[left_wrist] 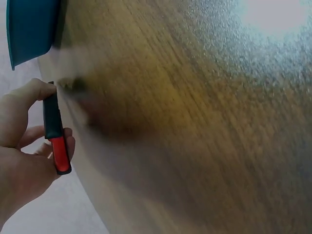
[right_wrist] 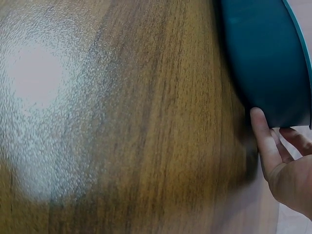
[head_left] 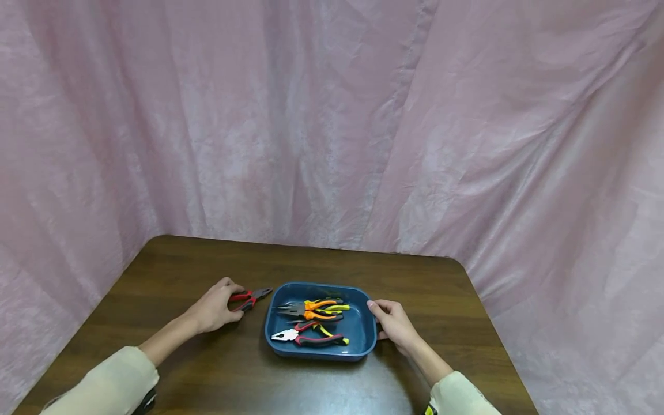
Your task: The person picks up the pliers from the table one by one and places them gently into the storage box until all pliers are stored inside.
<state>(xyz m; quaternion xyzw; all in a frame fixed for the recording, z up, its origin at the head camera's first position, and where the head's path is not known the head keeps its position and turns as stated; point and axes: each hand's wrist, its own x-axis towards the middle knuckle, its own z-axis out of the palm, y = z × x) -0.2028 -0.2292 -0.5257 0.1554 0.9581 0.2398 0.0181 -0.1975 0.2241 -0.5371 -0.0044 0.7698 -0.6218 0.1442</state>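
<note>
My left hand grips a pair of combination pliers by its red and black handles, just left of a blue tray. The pliers' grey jaws point right, towards the tray. In the left wrist view, thumb and fingers hold the black and red handle above the table. At the tray's right end, my right hand holds the rim, thumb on top and fingers against the outer wall. The right wrist view shows those fingers touching the tray wall. Inside lie orange-handled long-nose pliers and pliers with a bright head.
Yellow-handled tools lie partly hidden among the other pliers in the tray. Everything stands on a brown wooden table with rounded far corners. A pink curtain hangs behind and along both sides.
</note>
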